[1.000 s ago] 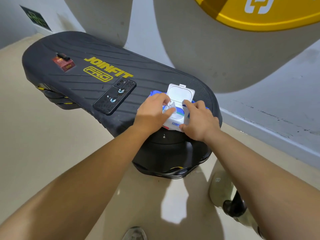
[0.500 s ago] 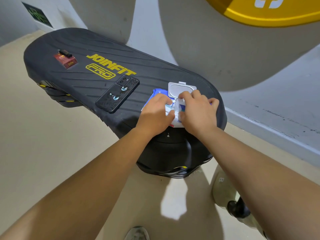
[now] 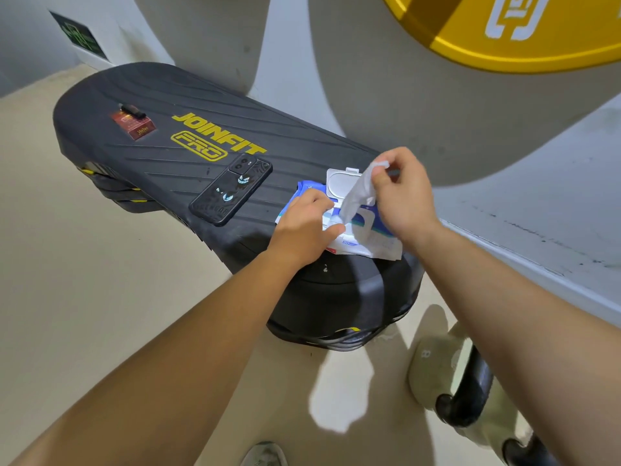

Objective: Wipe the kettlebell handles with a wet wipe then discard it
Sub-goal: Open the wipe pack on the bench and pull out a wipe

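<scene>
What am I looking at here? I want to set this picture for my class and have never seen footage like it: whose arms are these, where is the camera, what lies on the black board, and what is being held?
No machine here: a person wears a camera on the head, looking down at their own bare arms. The right hand pinches a wet wipe and lifts it from the pack, whose lid stands open. The left hand presses the pack down. The pack lies on a black board marked JOINFIT PRO, with a phone and a small red box. On the floor at lower right stands a pale kettlebell with a black handle, not yet wiped.
</scene>
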The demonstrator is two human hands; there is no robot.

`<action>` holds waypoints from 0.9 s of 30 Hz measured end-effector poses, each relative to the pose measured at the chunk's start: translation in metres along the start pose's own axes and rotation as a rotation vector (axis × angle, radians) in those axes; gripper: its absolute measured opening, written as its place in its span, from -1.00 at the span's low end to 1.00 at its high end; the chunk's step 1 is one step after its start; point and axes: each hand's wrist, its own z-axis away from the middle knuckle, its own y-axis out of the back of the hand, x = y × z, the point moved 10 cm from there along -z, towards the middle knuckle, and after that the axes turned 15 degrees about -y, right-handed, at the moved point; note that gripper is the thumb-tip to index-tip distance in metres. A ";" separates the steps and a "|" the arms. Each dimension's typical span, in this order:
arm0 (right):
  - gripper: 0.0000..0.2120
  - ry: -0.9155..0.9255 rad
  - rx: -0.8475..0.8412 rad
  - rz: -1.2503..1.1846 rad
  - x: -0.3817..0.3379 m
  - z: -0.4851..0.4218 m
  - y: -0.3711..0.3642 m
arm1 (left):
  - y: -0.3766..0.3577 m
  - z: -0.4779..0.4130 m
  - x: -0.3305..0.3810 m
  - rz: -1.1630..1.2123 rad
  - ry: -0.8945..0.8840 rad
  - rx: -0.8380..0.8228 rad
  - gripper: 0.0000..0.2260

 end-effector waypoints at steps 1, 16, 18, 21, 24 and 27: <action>-0.83 -0.035 0.007 -0.130 -0.002 -0.001 0.010 | 0.000 -0.001 -0.001 0.002 0.010 -0.012 -0.61; -0.87 -0.294 0.096 -0.235 0.024 0.000 0.044 | 0.051 -0.017 0.009 -0.116 0.118 0.204 -0.72; -0.87 -0.327 0.022 -0.017 0.038 0.003 0.027 | 0.048 -0.028 0.005 -0.034 0.097 0.150 -0.53; -0.65 -0.368 0.040 0.167 0.055 0.006 0.020 | 0.034 -0.043 -0.003 0.026 0.105 -0.025 -0.33; -0.49 -0.406 0.044 0.152 0.058 0.003 0.020 | 0.037 -0.040 -0.020 0.042 0.245 -0.022 -0.42; -0.52 -0.397 -0.013 0.153 0.059 0.001 0.016 | 0.040 -0.019 -0.035 0.327 0.467 0.194 -0.64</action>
